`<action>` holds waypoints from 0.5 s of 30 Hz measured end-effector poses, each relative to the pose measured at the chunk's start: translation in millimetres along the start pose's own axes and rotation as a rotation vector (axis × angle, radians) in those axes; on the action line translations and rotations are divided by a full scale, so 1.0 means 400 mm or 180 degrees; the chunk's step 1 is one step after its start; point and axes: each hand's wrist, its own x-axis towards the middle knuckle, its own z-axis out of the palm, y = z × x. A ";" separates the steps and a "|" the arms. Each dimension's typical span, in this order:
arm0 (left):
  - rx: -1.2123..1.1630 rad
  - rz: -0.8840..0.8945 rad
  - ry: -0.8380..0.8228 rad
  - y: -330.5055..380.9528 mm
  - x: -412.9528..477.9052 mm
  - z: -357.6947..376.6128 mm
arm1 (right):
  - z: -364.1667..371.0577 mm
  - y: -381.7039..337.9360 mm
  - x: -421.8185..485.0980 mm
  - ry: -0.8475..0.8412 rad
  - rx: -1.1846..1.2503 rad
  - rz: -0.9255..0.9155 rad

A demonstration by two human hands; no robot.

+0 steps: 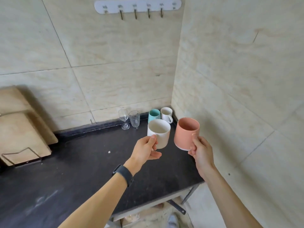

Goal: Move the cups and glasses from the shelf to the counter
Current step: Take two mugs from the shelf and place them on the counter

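— Head view first: what is each hand holding?
— Left hand [146, 148] is wrapped round the handle of a white mug [158, 133], thumb on top, so the handle itself is hidden. Right hand [199, 148] clasps the handle of a pink mug [186, 133], fingers covering most of it. Both mugs are upright, side by side but apart, raised over the far right part of the dark desk [82, 170].
— And what's already set down?
— In the far right corner stand a teal cup [154, 114] and another white cup [166, 114], the teal one partly hidden behind the held white mug. Just left of them are a stemmed glass [124, 118] and a clear glass mug [134, 118], hard to make out against the wall.
— Anything cut off?
— Wooden boards [21, 127] in a rack run off the left edge, and the shelf is out of view. A black band [123, 174] sits on the left wrist
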 end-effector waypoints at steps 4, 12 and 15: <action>-0.0135 -0.0503 0.0249 -0.029 0.202 0.061 | 0.042 0.051 0.226 -0.0155 -0.0135 0.0399; -0.0632 -0.1232 0.0512 -0.146 0.476 0.126 | 0.103 0.223 0.497 -0.0323 -0.0351 0.1065; -0.0723 -0.1414 0.0499 -0.197 0.547 0.142 | 0.118 0.287 0.549 -0.0291 -0.0422 0.1194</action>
